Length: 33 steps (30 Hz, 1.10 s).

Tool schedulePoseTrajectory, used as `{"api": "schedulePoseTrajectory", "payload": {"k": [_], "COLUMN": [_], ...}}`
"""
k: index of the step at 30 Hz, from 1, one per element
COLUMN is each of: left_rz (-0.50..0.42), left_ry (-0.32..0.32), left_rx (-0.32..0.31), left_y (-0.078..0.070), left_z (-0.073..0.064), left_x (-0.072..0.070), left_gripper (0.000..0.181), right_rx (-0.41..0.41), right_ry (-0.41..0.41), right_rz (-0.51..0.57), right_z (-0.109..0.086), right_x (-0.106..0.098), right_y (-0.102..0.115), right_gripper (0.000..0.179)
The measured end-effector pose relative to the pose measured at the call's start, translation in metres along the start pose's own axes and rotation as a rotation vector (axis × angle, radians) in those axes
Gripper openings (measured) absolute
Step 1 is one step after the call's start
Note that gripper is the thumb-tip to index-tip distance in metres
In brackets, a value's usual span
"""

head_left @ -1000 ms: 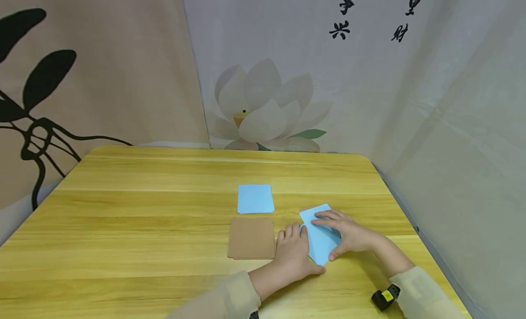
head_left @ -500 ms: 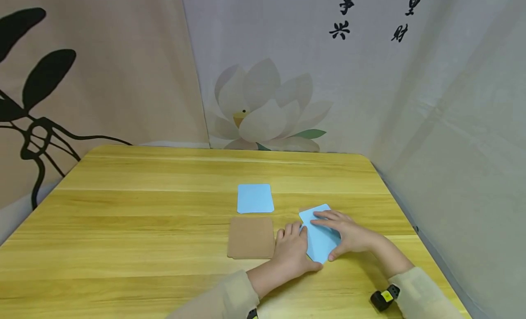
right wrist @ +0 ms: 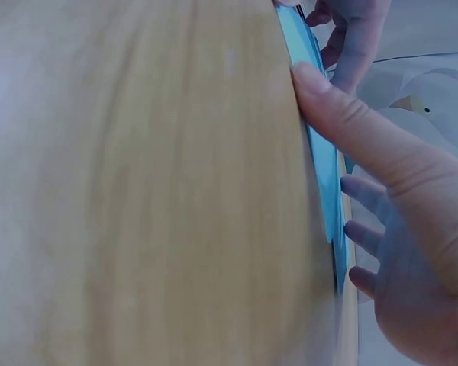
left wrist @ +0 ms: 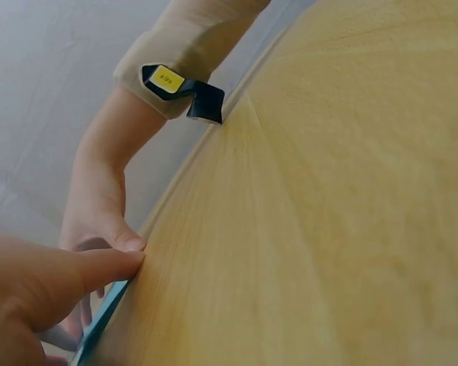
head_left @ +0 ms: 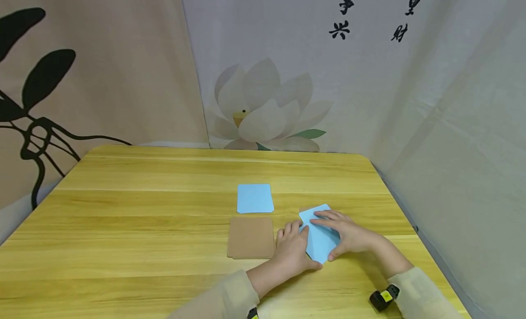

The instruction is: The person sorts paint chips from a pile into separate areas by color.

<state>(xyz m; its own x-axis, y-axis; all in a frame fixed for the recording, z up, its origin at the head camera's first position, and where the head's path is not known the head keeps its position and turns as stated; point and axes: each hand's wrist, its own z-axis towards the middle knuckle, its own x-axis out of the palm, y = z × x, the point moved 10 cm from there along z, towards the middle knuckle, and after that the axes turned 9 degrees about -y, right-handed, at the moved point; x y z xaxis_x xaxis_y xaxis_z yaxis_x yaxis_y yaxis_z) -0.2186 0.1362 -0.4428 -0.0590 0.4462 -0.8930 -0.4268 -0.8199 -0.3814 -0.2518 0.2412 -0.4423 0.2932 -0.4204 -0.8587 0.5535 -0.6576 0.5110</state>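
Observation:
Overlapping blue cards lie turned at an angle on the right half of the table, between both hands. My left hand rests along their left side, its thumb stretched to the near corner; in the left wrist view that thumb lies at the cards' edge. Over the right side spreads my right hand, fingertips on the top face and thumb at the lower right edge. The right wrist view shows the cards edge-on, close to the tabletop, with my right thumb against them.
A single blue card lies farther back on the wooden table. Directly in front of it is a small stack of brown cards, just left of my left hand. A printed curtain hangs behind the table.
Over the last second my left hand has shifted slightly left and the near corner of the blue cards a little up. A thin dark sliver now shows at their lower left edge.

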Motion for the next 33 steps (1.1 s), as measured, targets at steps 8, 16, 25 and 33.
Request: {"api": "schedulePoseTrajectory", "payload": {"k": [8, 16, 25, 33], "left_rz": [-0.031, -0.053, -0.062, -0.042], "left_ry": [-0.003, -0.023, -0.003, -0.011], "left_rx": [0.020, 0.065, 0.088, 0.102], "left_y": [-0.0009, -0.0011, -0.0007, 0.0002], "left_z": [0.0024, 0.0057, 0.0069, 0.0072], "left_x": [-0.0005, -0.0010, 0.0015, 0.0001], "left_gripper": [0.100, 0.100, 0.100, 0.105], "right_rx": [0.049, 0.079, 0.070, 0.025], "right_ry": [-0.024, -0.043, -0.085, -0.145], "right_rz": [-0.003, -0.009, -0.025, -0.096], "right_z": [-0.0031, -0.0075, -0.0096, -0.0079], "right_x": [-0.0016, -0.0051, -0.0073, -0.0089], "right_y": [-0.0051, -0.0026, -0.0004, 0.0041], "right_gripper": [0.103, 0.104, 0.101, 0.101]}}
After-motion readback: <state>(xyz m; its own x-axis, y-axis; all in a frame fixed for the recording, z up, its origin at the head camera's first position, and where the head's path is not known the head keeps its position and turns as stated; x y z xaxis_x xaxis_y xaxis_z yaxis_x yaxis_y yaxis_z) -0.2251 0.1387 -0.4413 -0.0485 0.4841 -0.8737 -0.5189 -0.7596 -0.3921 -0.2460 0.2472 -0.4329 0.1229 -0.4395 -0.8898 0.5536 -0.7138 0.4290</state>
